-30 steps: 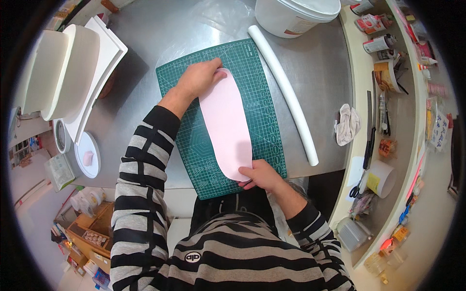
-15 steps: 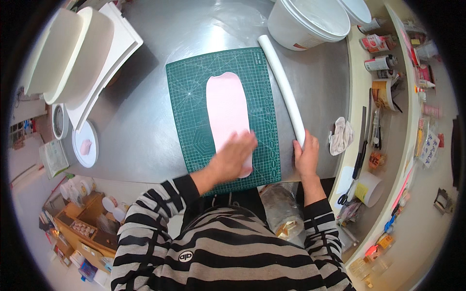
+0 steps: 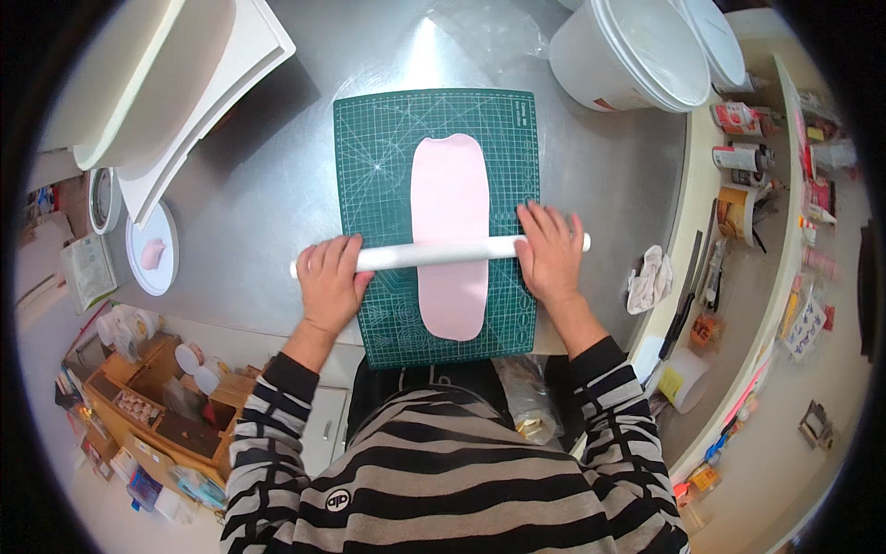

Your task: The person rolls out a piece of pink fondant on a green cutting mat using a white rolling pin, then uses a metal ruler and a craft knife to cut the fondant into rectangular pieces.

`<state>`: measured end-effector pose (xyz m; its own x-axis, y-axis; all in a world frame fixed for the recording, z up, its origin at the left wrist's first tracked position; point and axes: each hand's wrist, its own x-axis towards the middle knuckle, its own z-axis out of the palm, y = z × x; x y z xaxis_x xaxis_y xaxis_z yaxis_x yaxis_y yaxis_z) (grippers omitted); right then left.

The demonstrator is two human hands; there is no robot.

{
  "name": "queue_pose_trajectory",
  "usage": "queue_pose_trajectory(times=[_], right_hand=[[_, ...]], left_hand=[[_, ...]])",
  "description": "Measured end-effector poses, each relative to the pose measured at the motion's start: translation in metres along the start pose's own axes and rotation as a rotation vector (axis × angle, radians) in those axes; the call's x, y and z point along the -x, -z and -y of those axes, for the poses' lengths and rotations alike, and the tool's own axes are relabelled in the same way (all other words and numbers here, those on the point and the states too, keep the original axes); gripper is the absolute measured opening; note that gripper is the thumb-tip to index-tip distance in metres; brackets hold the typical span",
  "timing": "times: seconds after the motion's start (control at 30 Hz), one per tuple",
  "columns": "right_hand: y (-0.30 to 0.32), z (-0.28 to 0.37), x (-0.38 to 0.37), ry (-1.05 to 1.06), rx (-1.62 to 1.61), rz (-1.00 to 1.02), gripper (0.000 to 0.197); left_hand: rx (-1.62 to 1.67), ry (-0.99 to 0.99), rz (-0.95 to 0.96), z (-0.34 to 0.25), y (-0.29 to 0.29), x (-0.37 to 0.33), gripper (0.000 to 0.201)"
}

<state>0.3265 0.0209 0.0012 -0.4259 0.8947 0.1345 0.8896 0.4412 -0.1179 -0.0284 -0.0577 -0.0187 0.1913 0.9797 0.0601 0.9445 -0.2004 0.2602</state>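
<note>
A long, flat sheet of pale pink fondant-like dough [image 3: 450, 189] with rounded ends lies lengthwise on a green cutting mat [image 3: 378, 120]. A white rolling pin [image 3: 434, 253] rests crosswise over the sheet, a little below its middle. My left hand [image 3: 330, 280] is closed over the pin's left end, at the mat's left edge. Near the other end, my right hand [image 3: 552, 254] holds the pin with its fingers laid over the top. The pin's tips stick out past both hands.
A large white bucket [image 3: 632, 55] stands at the back right, and a crumpled white cloth [image 3: 651, 280] lies at right. On the left are a white curved stand [image 3: 208, 111] and a round white lid [image 3: 164, 266] bearing a pink lump [image 3: 152, 254]. Shelves [image 3: 766, 277] with tools line the right.
The rolling pin has swung from beside the mat's right edge to lie across the pink sheet. My left hand has gone from the sheet to the pin's left end.
</note>
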Motion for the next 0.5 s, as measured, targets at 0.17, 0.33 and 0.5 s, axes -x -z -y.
queue_pose_trajectory(times=[0.17, 0.33, 0.5], right_hand=[[-0.02, -0.021, -0.066, -0.131, -0.145, -0.025, 0.033], [-0.034, -0.034, -0.123, -0.167, -0.162, -0.228, 0.015], [-0.056, -0.059, -0.184, -0.117, 0.025, -0.44, 0.026]], left_hand=[[-0.053, -0.233, 0.049, 0.037, 0.008, -0.061, 0.056], [-0.078, -0.394, 0.212, 0.055, 0.024, -0.115, 0.057], [-0.039, -0.358, 0.166, 0.066, 0.02, -0.157, 0.051]])
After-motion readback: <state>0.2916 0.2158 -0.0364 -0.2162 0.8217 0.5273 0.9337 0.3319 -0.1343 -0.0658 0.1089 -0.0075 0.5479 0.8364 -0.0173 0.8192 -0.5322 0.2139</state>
